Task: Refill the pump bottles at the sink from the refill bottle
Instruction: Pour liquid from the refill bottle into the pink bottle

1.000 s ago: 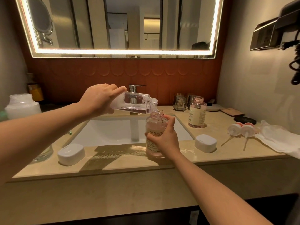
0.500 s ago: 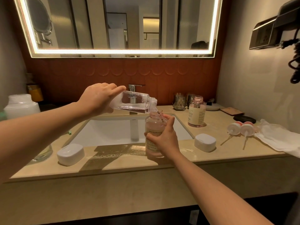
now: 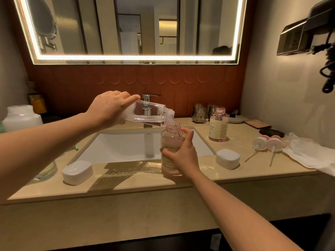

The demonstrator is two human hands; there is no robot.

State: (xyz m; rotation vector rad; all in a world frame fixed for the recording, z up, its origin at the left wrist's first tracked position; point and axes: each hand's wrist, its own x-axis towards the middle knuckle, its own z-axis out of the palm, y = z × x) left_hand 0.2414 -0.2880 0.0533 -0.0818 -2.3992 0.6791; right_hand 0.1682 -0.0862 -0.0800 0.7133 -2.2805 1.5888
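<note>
From the head camera, the pour is under way. The left hand (image 3: pixel 108 107) grips the base of the clear refill bottle (image 3: pixel 148 115), which is tipped almost flat with its mouth just above the open neck of a pump bottle (image 3: pixel 170 140). The right hand (image 3: pixel 181 154) wraps around that pump bottle and holds it upright on the front edge of the counter (image 3: pixel 126 182), just in front of the sink (image 3: pixel 123 149). A thin stream seems to run between the two necks. The pump bottle looks filled well up toward its shoulder, so this one is probably close to done. Only a shallow layer lies along the lower side of the refill bottle.

A second pump bottle (image 3: pixel 218 125) stands open at the back right of the counter; it appears low and likely still needs filling. Two pump heads (image 3: pixel 268 142) lie near a white cloth (image 3: pixel 311 154), not yet screwed back on.

Around the sink sit a tap (image 3: pixel 147 98), two white boxes (image 3: pixel 78 172), drinking glasses (image 3: pixel 199 112) and a large jug (image 3: pixel 21 115) at far left. The right-hand box lies between the hands and the second bottle, but nothing blocks the pour itself.
</note>
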